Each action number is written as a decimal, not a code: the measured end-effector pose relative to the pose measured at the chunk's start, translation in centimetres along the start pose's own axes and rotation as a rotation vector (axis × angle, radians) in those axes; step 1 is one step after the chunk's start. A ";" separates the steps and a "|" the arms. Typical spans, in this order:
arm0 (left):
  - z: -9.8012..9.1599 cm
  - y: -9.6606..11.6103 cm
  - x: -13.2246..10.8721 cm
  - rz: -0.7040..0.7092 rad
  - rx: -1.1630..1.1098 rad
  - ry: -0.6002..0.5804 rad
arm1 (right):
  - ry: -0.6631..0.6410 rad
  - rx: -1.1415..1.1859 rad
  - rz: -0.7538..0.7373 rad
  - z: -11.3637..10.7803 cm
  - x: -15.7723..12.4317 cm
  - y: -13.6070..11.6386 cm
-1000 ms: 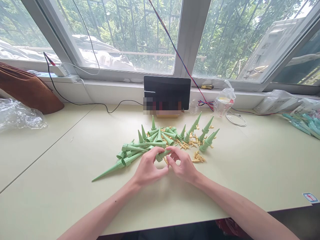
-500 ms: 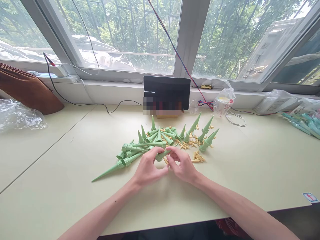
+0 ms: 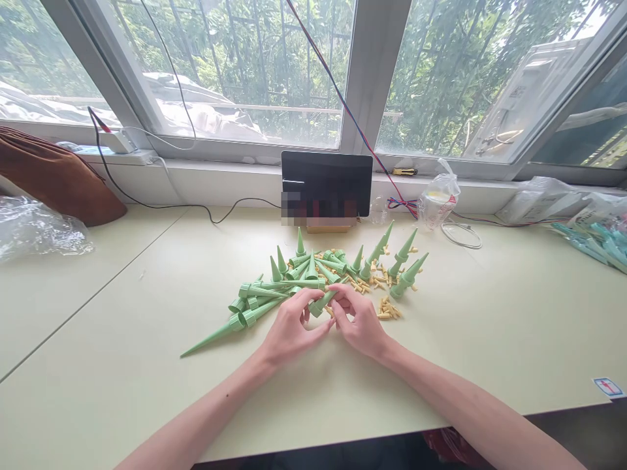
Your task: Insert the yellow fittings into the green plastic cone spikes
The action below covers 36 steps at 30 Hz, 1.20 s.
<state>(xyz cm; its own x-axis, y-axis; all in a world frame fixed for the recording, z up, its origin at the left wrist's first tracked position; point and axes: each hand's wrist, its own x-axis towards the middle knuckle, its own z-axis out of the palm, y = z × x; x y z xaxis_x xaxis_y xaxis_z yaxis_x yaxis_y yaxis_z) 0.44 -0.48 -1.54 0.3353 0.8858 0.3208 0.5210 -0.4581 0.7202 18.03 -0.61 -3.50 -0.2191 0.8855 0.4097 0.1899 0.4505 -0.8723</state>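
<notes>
My left hand (image 3: 290, 326) is closed around the wide collar end of a green plastic watering spike (image 3: 320, 305). From the other side, my right hand (image 3: 361, 324) grips the same spike, its narrow end pointing up and right. A small yellow valve piece (image 3: 330, 313) shows at the spike's side by my right fingertips; my fingers partly hide it. Just beyond my hands lies a heap of green spikes (image 3: 264, 293), some upright and some on their sides. To the right, several spikes with yellow pieces in them (image 3: 407, 277) stand tilted.
Loose yellow valve pieces (image 3: 389, 309) lie in a small pile right of my hands, with more among the spikes. Behind stands a dark screen (image 3: 326, 179) on a cardboard box (image 3: 330, 225). A bagged cup (image 3: 438, 199) and a coiled white cable (image 3: 461, 236) sit back right.
The spike in my hands has shifted slightly right and its collar has turned a little. My right fingers have closed in nearer the yellow piece. The heap has not moved.
</notes>
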 end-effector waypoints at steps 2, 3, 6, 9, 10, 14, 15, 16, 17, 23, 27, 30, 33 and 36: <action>0.0 0.0 0.0 -0.004 -0.017 -0.002 | 0.004 0.002 -0.001 -0.1 0.1 0.0; 0.0 0.0 0.1 -0.006 -0.022 -0.003 | 0.008 0.004 -0.003 -0.1 0.1 0.0; -0.1 0.1 0.1 -0.029 -0.050 -0.013 | 0.019 0.016 -0.008 -0.1 0.1 0.0; -0.2 0.3 0.2 -0.084 -0.119 -0.016 | 0.033 0.018 -0.006 -0.1 0.1 0.1; -0.3 0.4 0.2 -0.098 -0.145 -0.020 | 0.039 0.017 -0.003 -0.1 0.1 0.2; -0.5 0.5 0.4 -0.136 -0.224 -0.054 | 0.060 0.008 0.003 -0.2 0.1 0.3; -0.5 0.4 0.4 -0.150 -0.245 -0.062 | 0.063 0.004 0.004 -0.2 0.1 0.3; -0.5 0.3 0.4 -0.167 -0.267 -0.070 | 0.067 0.000 0.005 -0.2 0.1 0.3; -0.5 0.3 0.5 -0.185 -0.289 -0.080 | 0.069 -0.003 0.006 -0.2 0.1 0.3; -0.5 0.0 0.5 -0.231 -0.380 -0.170 | 0.069 -0.007 0.021 -0.2 0.2 0.2; -0.5 -0.1 0.5 -0.233 -0.410 -0.173 | 0.078 -0.030 0.021 -0.2 0.2 0.2; -0.5 -0.2 0.5 -0.279 -0.426 -0.175 | 0.076 -0.054 0.001 -0.3 0.2 0.1; -0.6 -0.2 0.6 -0.307 -0.452 -0.164 | 0.068 -0.074 -0.023 -0.3 0.3 0.0; -0.5 -0.2 0.7 -0.306 -0.498 -0.132 | 0.043 -0.089 -0.033 -0.3 0.3 0.1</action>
<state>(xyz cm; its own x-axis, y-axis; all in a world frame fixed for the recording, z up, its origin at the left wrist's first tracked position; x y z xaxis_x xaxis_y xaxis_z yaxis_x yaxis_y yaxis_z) 0.12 0.27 -1.18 0.3394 0.9406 -0.0028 0.1895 -0.0655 0.9797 18.26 -0.25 -3.35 -0.1854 0.8732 0.4507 0.2682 0.4862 -0.8317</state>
